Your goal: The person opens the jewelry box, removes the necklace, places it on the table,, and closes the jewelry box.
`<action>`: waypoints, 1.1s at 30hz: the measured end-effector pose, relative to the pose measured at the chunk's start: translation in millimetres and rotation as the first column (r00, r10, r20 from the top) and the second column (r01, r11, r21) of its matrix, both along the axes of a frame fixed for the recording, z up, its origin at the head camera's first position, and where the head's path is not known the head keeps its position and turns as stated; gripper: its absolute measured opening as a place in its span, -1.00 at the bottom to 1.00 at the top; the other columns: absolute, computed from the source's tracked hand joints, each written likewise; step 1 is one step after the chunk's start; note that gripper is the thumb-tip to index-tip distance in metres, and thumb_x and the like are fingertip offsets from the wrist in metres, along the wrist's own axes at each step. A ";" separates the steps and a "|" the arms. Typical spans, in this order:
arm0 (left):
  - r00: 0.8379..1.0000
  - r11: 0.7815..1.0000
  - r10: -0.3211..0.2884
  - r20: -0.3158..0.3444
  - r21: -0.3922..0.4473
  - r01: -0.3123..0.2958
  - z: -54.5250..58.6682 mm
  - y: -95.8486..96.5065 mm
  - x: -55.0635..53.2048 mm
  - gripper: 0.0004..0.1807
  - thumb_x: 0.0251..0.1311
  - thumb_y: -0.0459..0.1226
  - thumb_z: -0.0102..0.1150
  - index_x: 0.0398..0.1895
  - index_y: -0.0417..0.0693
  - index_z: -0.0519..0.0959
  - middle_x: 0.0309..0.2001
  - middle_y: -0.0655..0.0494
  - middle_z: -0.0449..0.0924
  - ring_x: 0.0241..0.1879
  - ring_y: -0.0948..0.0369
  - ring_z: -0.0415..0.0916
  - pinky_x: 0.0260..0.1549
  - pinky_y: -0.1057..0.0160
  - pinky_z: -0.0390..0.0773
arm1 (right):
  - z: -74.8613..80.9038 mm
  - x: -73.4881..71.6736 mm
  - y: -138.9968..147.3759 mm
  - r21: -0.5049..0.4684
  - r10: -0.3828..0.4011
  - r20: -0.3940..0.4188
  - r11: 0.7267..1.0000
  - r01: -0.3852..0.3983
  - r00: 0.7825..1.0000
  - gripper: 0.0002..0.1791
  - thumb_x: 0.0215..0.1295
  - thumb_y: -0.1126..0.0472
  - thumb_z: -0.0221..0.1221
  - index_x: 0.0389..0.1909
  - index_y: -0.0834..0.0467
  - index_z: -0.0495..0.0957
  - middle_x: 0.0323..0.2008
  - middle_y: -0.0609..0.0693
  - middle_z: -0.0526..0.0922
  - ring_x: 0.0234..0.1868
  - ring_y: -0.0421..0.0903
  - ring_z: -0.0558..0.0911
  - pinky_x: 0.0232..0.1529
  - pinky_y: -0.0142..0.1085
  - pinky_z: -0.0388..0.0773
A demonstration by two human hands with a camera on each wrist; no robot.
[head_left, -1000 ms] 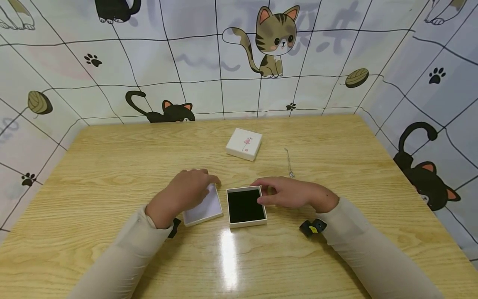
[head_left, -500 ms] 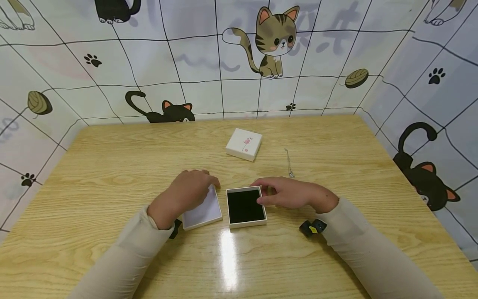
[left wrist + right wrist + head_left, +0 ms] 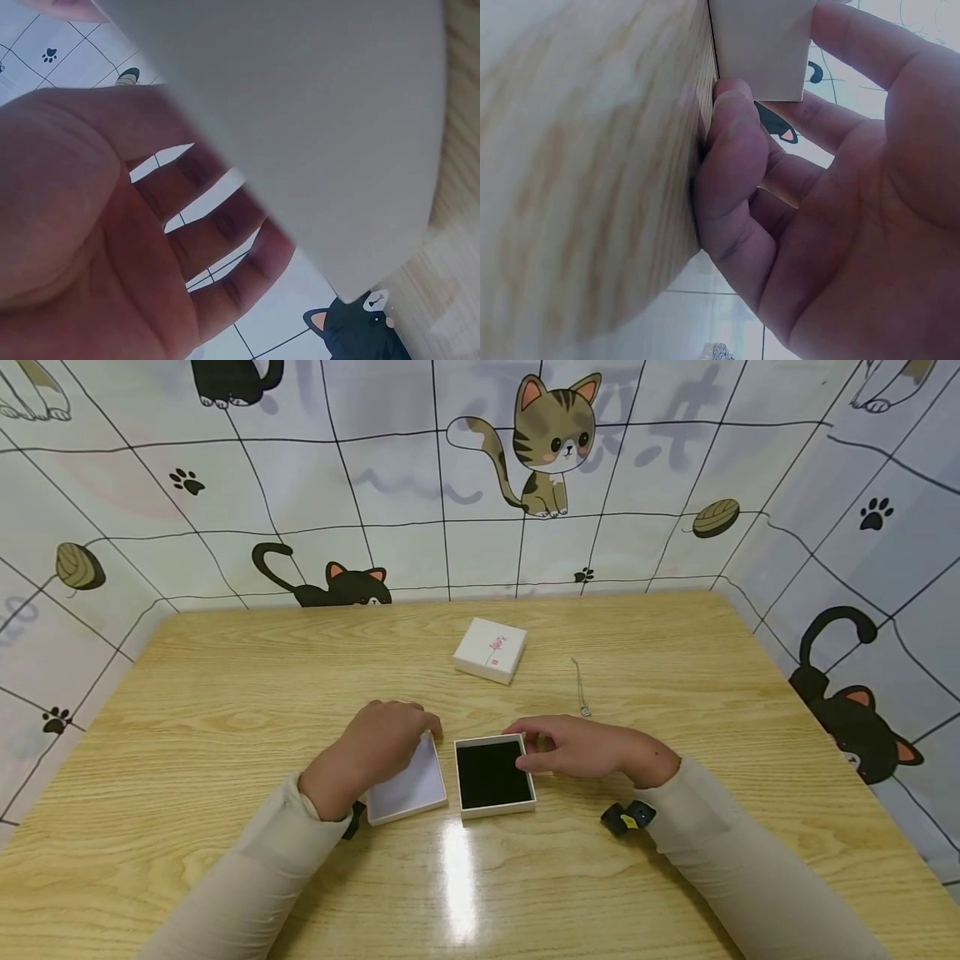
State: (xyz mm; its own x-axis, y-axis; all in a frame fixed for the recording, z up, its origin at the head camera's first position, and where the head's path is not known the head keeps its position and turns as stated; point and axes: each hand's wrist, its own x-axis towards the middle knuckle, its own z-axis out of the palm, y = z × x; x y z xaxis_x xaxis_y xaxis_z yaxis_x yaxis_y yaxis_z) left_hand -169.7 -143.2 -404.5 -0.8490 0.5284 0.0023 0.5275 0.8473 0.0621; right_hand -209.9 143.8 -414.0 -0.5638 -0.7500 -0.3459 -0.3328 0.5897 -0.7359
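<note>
In the head view my left hand (image 3: 375,743) grips the far side of a shallow white box lid (image 3: 412,789), which lies hollow side up. Its plain pale side (image 3: 330,135) fills much of the left wrist view, with the fingers partly behind it. My right hand (image 3: 577,745) holds the right side of an open white box (image 3: 498,811) with a black lining (image 3: 491,774). The thumb lies over the rim and the other fingers are at the outer side. In the right wrist view the box wall (image 3: 765,52) stands between the fingers.
A white box (image 3: 491,648) with a pink flower print sits further back. A thin silver necklace (image 3: 581,689) with a small pendant lies beyond the right hand. Cat-patterned cloth (image 3: 405,485) surrounds the wooden table (image 3: 262,660) at back and sides.
The lid's near edge has shifted slightly toward me, and my left hand has moved a little with it. My right hand and the black-lined box have stayed in place.
</note>
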 end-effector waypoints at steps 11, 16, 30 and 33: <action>1.000 1.000 -0.012 -0.002 -0.013 0.012 1.7 -0.2 0.7 -0.70 0.25 -0.48 0.20 -0.17 0.12 0.73 -0.22 0.06 0.72 -0.28 0.13 0.67 -0.19 -0.06 0.63 | -0.3 0.2 -0.4 0.009 -0.009 -0.001 1.000 0.009 1.000 -0.50 0.48 0.00 0.12 0.35 0.04 0.38 -0.19 -0.05 0.51 -0.23 -0.12 0.45 -0.22 -0.28 0.42; 1.000 1.000 -0.007 -0.013 -0.010 0.007 2.5 -0.2 0.0 -0.70 0.25 -0.48 0.16 -0.17 0.11 0.72 -0.25 0.06 0.71 -0.33 0.14 0.66 -0.21 -0.03 0.62 | -1.4 -0.2 -0.8 0.010 -0.012 -0.004 1.000 0.012 1.000 -0.53 0.48 -0.01 0.12 0.34 -0.01 0.40 -0.20 -0.06 0.51 -0.24 -0.13 0.45 -0.24 -0.28 0.42; 1.000 0.999 0.019 -0.015 0.026 -0.018 4.0 1.9 -2.3 -0.84 0.22 -0.42 0.16 -0.21 -0.01 0.64 -0.42 0.10 0.72 -0.53 0.26 0.48 -0.33 0.05 0.55 | -2.1 -0.5 -0.4 0.001 -0.012 0.003 1.000 0.012 1.000 -0.50 0.48 -0.01 0.12 0.36 0.03 0.38 -0.19 -0.05 0.51 -0.25 -0.12 0.46 -0.23 -0.27 0.43; 1.000 0.999 0.020 -0.010 0.025 -0.020 4.4 2.7 -3.0 -0.83 0.25 -0.41 0.16 -0.19 0.00 0.65 -0.38 0.10 0.74 -0.50 0.25 0.53 -0.31 0.04 0.56 | -1.9 -0.2 -0.2 0.003 -0.014 0.005 1.000 0.014 1.000 -0.50 0.48 -0.01 0.12 0.36 0.03 0.38 -0.19 -0.04 0.51 -0.25 -0.12 0.46 -0.23 -0.27 0.43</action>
